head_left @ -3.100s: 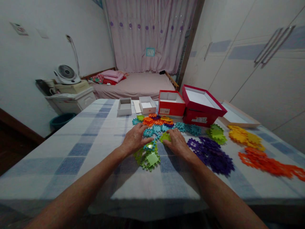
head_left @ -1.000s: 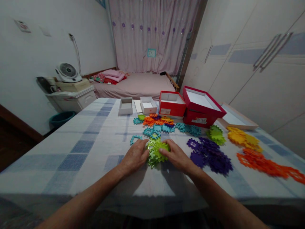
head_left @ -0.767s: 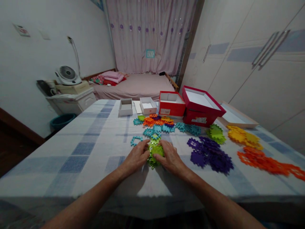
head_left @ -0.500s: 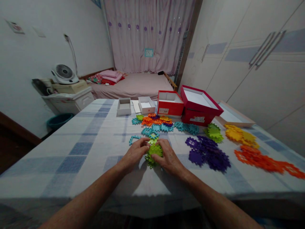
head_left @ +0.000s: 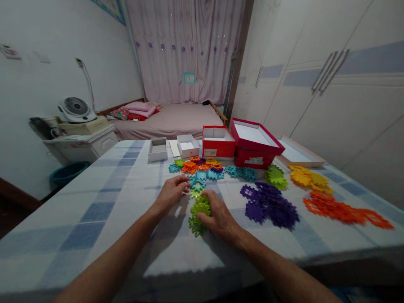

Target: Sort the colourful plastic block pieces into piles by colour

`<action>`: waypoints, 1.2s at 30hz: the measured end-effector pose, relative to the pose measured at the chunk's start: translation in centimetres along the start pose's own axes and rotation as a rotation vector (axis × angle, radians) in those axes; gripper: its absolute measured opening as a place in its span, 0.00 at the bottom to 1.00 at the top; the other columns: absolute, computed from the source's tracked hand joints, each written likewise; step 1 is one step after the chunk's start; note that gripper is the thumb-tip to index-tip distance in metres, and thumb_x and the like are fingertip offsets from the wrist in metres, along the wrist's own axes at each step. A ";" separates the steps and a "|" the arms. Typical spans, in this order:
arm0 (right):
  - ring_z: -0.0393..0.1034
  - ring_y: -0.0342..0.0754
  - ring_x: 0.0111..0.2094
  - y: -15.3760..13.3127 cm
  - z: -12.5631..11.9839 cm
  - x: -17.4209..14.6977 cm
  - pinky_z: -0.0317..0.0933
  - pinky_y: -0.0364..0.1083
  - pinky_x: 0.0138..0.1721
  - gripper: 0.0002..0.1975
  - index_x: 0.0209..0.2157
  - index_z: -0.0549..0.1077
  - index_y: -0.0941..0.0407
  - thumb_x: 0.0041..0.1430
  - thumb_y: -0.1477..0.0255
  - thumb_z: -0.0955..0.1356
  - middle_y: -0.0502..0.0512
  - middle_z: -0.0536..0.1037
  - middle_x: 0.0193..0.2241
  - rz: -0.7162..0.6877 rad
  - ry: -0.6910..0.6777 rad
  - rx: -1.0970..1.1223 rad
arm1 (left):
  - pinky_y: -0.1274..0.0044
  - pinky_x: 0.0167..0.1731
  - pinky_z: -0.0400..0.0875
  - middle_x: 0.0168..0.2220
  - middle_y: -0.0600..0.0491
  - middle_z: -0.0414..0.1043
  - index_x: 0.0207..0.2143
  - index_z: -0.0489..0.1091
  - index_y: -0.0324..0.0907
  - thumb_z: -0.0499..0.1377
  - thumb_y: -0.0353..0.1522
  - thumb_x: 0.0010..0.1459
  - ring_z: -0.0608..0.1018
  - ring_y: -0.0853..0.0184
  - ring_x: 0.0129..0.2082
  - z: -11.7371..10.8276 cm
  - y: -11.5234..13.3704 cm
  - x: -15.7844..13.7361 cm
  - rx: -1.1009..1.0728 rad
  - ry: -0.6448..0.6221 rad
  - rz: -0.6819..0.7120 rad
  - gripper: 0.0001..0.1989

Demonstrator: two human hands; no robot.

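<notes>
My right hand (head_left: 219, 214) is closed around several green toothed plastic tiles (head_left: 200, 208), thumb on top and fingers along the far side. More green tiles stick out below them, on or just above the cloth. My left hand (head_left: 172, 191) is over the table to the left, fingers loosely bent and apart, with nothing visible in them. Its fingertips come close to a group of teal tiles (head_left: 197, 183). A lighter green tile (head_left: 195, 193) shows between the hands. Whatever lies under my left palm is hidden.
Beyond the hands lie mixed orange tiles (head_left: 191, 166). To the right are piles of purple tiles (head_left: 273, 206), green tiles (head_left: 276, 176), yellow tiles (head_left: 311, 179) and orange tiles (head_left: 344, 208). White boxes (head_left: 158, 155), a red box (head_left: 217, 147) and a dark red box (head_left: 252, 156) line the far edge.
My left hand has come off the green tiles and moved left, over where a teal frame tile lay. My right hand keeps the green tiles, slightly nearer me. The view has shifted.
</notes>
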State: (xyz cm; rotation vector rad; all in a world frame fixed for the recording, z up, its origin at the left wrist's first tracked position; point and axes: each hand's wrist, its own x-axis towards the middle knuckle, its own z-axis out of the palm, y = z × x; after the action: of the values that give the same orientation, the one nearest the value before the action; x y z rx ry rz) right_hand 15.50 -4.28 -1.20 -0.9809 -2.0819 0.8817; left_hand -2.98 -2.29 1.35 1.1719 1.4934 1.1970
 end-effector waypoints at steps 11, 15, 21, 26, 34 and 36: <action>0.66 0.44 0.31 0.2 -8.4 0.2 0.62 0.44 0.33 0.20 0.45 0.62 0.53 0.50 0.67 0.69 0.47 0.70 0.32 0.158 0.311 0.159 | 0.67 0.45 0.72 0.42 0.46 0.72 0.39 0.73 0.40 0.51 0.38 0.50 0.75 0.60 0.41 -2.8 -4.4 7.0 0.477 0.429 0.431 0.18; 0.67 0.48 0.35 4.7 -17.4 0.9 0.62 0.48 0.38 0.24 0.43 0.63 0.54 0.46 0.61 0.70 0.51 0.71 0.36 0.166 0.735 -0.104 | 0.68 0.46 0.73 0.44 0.47 0.70 0.38 0.72 0.44 0.50 0.37 0.51 0.74 0.60 0.45 -3.5 -4.6 6.7 0.519 0.408 0.454 0.16; 0.68 0.52 0.35 12.0 -23.1 1.8 0.62 0.50 0.38 0.25 0.41 0.66 0.56 0.41 0.60 0.70 0.56 0.73 0.36 0.475 0.828 -0.350 | 0.64 0.49 0.72 0.43 0.47 0.71 0.36 0.72 0.45 0.51 0.37 0.49 0.75 0.58 0.45 -3.9 -4.7 7.2 0.549 0.397 0.369 0.14; 0.69 0.54 0.43 14.8 -22.6 3.1 0.62 0.51 0.46 0.23 0.45 0.67 0.57 0.46 0.65 0.68 0.61 0.75 0.43 0.464 0.811 -0.469 | 0.63 0.51 0.70 0.45 0.46 0.71 0.36 0.72 0.44 0.50 0.39 0.49 0.76 0.58 0.44 -4.0 -4.9 7.1 0.578 0.352 0.316 0.16; 0.66 0.56 0.51 16.9 -21.7 3.3 0.59 0.55 0.53 0.20 0.47 0.70 0.61 0.54 0.67 0.63 0.67 0.73 0.48 0.478 0.758 -0.505 | 0.64 0.49 0.70 0.45 0.47 0.72 0.34 0.73 0.45 0.52 0.41 0.47 0.77 0.59 0.41 -4.0 -4.8 7.1 0.594 0.335 0.281 0.16; 0.67 0.56 0.50 17.0 -21.7 3.1 0.60 0.55 0.53 0.19 0.47 0.71 0.60 0.55 0.67 0.62 0.66 0.74 0.47 0.480 0.748 -0.493 | 0.64 0.49 0.70 0.44 0.48 0.73 0.34 0.73 0.46 0.52 0.42 0.47 0.77 0.59 0.41 -4.0 -4.8 7.1 0.596 0.337 0.286 0.16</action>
State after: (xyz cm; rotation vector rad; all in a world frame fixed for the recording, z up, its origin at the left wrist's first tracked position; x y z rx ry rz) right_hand 37.30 12.88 -1.70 -1.7895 -1.4366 0.1226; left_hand -8.87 3.57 -3.23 1.6813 2.0810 1.2153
